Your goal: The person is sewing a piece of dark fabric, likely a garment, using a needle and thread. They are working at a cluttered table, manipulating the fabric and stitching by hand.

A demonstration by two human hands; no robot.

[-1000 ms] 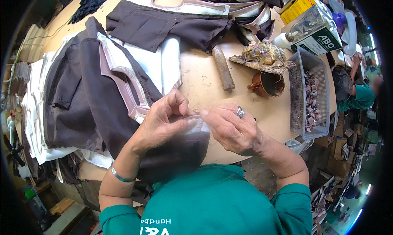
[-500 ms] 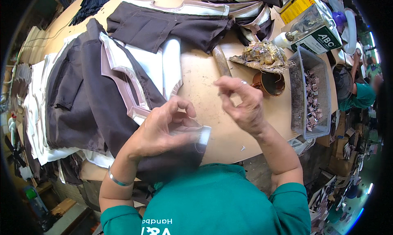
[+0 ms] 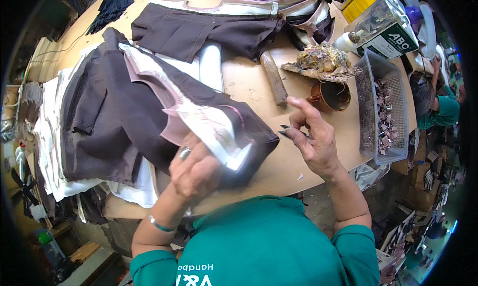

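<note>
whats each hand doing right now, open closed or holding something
Left hand: closed on the white-lined brown fabric, fingertips hidden.
Right hand: partly curled, holding a small dark pointed tool.

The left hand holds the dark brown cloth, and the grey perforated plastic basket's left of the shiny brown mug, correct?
Not quite: the head view shows the basket right of the mug. The left hand does hold the dark brown cloth.
</note>
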